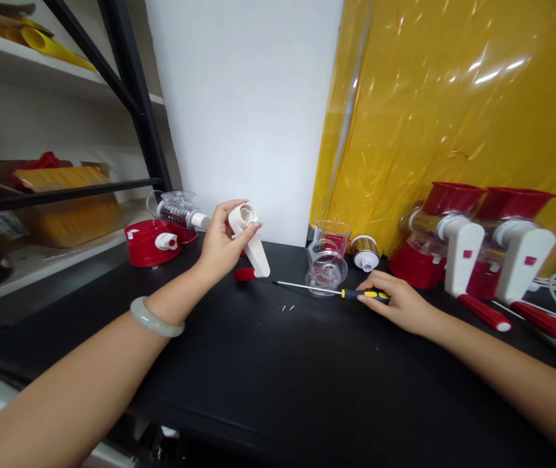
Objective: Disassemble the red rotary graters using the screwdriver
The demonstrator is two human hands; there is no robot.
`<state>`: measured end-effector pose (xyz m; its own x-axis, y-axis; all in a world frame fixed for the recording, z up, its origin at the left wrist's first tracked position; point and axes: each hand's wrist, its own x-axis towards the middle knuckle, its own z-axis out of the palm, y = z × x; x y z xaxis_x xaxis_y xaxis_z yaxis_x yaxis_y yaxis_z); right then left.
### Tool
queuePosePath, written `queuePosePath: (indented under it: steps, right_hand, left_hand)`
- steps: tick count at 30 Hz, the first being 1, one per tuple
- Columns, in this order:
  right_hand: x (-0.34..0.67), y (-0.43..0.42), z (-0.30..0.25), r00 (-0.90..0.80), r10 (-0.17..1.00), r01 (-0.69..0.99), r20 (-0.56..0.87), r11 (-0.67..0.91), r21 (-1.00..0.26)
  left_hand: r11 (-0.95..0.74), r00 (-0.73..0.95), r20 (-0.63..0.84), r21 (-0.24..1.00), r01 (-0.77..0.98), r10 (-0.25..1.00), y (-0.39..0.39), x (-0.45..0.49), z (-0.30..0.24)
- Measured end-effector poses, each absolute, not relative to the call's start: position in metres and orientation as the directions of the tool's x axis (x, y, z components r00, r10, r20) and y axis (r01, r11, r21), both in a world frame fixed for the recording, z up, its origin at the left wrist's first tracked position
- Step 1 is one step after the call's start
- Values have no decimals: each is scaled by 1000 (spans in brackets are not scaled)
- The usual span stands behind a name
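Lightly, I held the white crank handle up above the black table, my left hand wrapped about its upper end: thumb and fingertips pinched the round hub, with the arm hanging down to its red knob. It looked like hollow moulded plastic, so I judged it light, stiff and rather smooth. The hub seemed the surest place to grip, since the long arm would swing it about if I took it by the knob alone. On that wrist sat a pale bracelet.

Just right of the crank handle, a screwdriver lay flat on the table, its tip towards the crank. Below that tip lay two tiny screws (easy to scatter, I thought). My right hand rested over the yellow-and-black grip, fingers together and laid along it; whether the thumb closed underneath I could not tell.

Further right of the crank handle stood a clear housing, then a metal drum on its side. Beyond those were two assembled red graters, their own cranks fitted. Left of the crank handle sat a red base, and behind everything to the right hung a yellow sheet.
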<state>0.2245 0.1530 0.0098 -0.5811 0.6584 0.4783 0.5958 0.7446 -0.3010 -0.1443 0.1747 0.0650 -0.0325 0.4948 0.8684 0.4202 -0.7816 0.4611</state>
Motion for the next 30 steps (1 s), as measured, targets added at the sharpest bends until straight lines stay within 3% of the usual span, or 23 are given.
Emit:
queuePosePath:
  steps: [5,11,18,22,24,26,30]
  right_hand:
    - [230,160,3,-631,664,610,400,744,-273]
    - [232,158,8,-676,664,636,319,745,-201]
    - [218,175,72,-463,581,698,669,705,-129]
    - [179,205,116,-531,679,699,506,689,-191]
    - [159,219,128,-591,756,709,280,653,-266]
    - [142,229,134,-603,781,730,163,622,-283]
    - [117,241,147,-566,817,782,112,575,-241]
  left_hand:
    - [-780,2,833,518,350,554,172,-141,64]
    - [-718,-135,880,454,528,456,178,-160,70]
    - [-680,-294,867,499,538,403,197,-191,70]
    - [-634,-280,855,514,578,437,196,-194,71]
    - [-619,-274,852,515,593,447,194,-195,72]
    - [-604,-276,844,525,599,460,194,-196,73]
    - [-597,-250,835,530,602,490,193,-197,73]
